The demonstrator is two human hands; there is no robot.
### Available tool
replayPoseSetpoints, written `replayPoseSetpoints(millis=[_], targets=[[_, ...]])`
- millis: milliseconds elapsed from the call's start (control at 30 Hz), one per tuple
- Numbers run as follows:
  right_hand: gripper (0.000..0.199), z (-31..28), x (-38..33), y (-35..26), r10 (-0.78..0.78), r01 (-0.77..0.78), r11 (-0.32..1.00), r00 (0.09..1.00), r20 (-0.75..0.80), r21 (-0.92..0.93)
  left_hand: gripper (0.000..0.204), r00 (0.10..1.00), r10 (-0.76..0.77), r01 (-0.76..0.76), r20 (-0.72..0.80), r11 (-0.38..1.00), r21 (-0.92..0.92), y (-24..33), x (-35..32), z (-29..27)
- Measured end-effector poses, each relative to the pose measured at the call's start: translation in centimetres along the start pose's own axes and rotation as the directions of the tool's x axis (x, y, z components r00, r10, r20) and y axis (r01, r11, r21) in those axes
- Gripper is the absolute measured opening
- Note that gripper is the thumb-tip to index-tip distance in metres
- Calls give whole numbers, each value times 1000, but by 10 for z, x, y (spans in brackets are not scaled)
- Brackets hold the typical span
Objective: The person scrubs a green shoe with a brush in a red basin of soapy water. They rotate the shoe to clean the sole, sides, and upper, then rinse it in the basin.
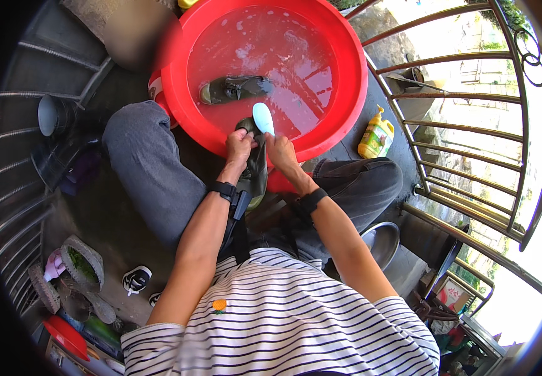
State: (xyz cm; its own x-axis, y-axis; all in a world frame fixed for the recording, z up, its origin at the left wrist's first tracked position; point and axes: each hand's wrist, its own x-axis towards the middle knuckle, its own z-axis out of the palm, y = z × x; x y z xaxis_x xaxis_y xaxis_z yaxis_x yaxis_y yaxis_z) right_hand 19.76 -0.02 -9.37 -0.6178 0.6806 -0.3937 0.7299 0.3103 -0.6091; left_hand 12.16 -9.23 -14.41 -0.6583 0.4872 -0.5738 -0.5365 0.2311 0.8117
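My left hand [239, 147] is closed on a dark green lace-up shoe [257, 169], held over the near rim of a big red basin [173, 81]. In my right hand [282, 151] is a brush with a light blue oval back [263, 118]. The brush lies against the shoe's upper end; its bristles are hidden. A second dark green shoe [239, 89] sits partly in the cloudy water, on its own beyond my hands.
A yellow pump bottle [377, 135] stands right of the basin, beside metal railings [456, 97]. Dark boots [54, 116] are at the left. Lower left, a black sneaker [136, 279] and grey woven baskets [83, 263] lie on the floor. A metal pan [384, 243] is behind my right knee.
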Motion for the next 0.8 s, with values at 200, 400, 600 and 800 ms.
replayPoseSetpoints(millis=[200, 400, 600, 800], targets=[[44, -41, 38, -2, 377, -466, 775, 883, 279, 426, 10, 994, -55, 52, -97, 998, -35, 4, -13, -3], [37, -77, -3, 5, 152, -422, 660, 885, 440, 621, 13, 865, 437, -473, 244, 553, 686, 52, -45, 16], [24, -40, -19, 17, 82, -645, 348, 744, 663, 680, 4, 818, 398, -534, 415, 260, 804, 69, -64, 7], [16, -5, -13, 34, 80, -712, 210, 695, 715, 670, 11, 881, 359, -465, 309, 530, 709, 38, -51, -6]])
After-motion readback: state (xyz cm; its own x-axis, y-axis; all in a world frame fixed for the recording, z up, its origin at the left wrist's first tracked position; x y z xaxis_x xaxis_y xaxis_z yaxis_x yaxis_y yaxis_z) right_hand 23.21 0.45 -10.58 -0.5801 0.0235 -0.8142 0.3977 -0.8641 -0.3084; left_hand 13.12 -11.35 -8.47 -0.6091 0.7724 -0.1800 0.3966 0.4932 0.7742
